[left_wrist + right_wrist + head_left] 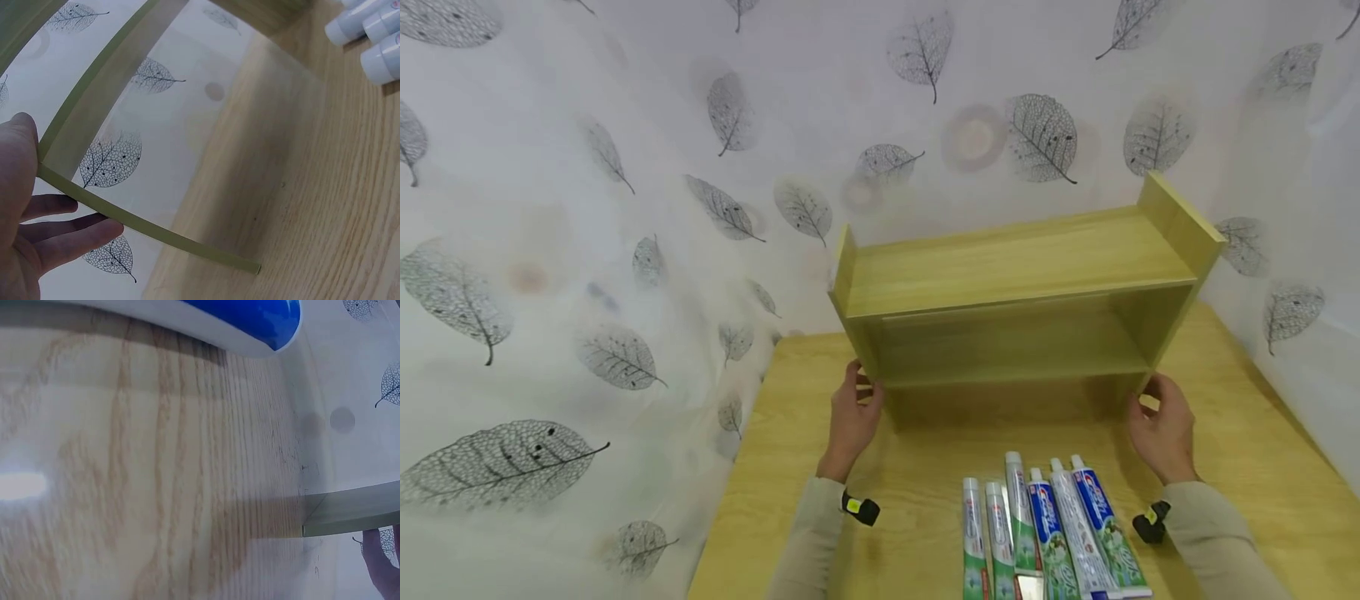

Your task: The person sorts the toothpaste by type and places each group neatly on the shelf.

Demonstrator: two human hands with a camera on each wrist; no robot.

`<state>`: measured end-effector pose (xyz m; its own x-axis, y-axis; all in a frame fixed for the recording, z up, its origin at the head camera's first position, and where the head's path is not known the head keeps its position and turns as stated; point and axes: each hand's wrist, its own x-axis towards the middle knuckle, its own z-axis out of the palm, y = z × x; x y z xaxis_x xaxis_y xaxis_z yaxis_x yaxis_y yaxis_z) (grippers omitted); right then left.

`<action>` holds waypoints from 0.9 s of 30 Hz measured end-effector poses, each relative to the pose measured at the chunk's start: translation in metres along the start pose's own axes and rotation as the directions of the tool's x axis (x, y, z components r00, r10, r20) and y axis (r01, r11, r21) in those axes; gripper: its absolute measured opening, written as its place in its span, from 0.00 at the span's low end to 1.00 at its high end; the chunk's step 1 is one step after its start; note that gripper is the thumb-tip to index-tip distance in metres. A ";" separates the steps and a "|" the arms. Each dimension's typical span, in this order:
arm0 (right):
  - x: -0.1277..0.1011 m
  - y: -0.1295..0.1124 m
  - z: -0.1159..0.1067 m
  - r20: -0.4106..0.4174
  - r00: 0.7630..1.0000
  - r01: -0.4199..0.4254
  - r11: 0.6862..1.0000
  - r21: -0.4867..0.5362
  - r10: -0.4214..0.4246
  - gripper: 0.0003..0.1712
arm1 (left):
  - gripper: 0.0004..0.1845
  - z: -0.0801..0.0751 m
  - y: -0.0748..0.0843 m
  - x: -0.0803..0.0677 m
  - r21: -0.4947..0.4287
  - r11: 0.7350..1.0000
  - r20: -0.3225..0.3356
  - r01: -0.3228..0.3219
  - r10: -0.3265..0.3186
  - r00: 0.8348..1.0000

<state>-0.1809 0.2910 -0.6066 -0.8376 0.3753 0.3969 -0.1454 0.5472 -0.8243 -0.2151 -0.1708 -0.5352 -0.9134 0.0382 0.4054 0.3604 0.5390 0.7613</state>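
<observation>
A small two-tier wooden shelf (1022, 262) stands between my hands at the back of the wooden table, slightly askew in the head view. My left hand (853, 421) grips the lower part of its left side panel, the fingers lying along the panel's outer face (150, 230). On the other side my right hand (1163, 427) holds the lower right side panel; just a few fingers (380, 562) of it show in the right wrist view, beside the panel (353, 509). Whether the panels' lower ends touch the table I cannot tell.
Several toothpaste tubes (1045, 533) lie side by side on the wooden table (910, 517) in front of the shelf, caps towards it. Behind and to the left hangs a white leaf-patterned wall covering (647, 167), close to the shelf's back.
</observation>
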 end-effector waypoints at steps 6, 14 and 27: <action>0.004 -0.002 0.001 0.032 0.999 -0.027 1.000 -0.016 0.028 0.24 | 0.22 -0.003 0.000 0.001 0.009 1.000 -0.009 -0.002 0.002 1.000; 0.001 0.000 -0.001 0.057 0.998 -0.027 0.999 -0.026 0.028 0.25 | 0.23 -0.004 0.002 -0.004 0.006 1.000 -0.014 0.007 -0.007 1.000; 0.000 -0.004 0.002 0.044 0.998 -0.039 0.999 0.003 0.039 0.25 | 0.23 -0.006 -0.002 -0.004 -0.011 1.000 0.005 0.024 -0.024 1.000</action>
<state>-0.1812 0.2876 -0.6038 -0.8652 0.3627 0.3463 -0.1140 0.5302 -0.8402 -0.2110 -0.1775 -0.5355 -0.9226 0.0293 0.3846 0.3405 0.5302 0.7765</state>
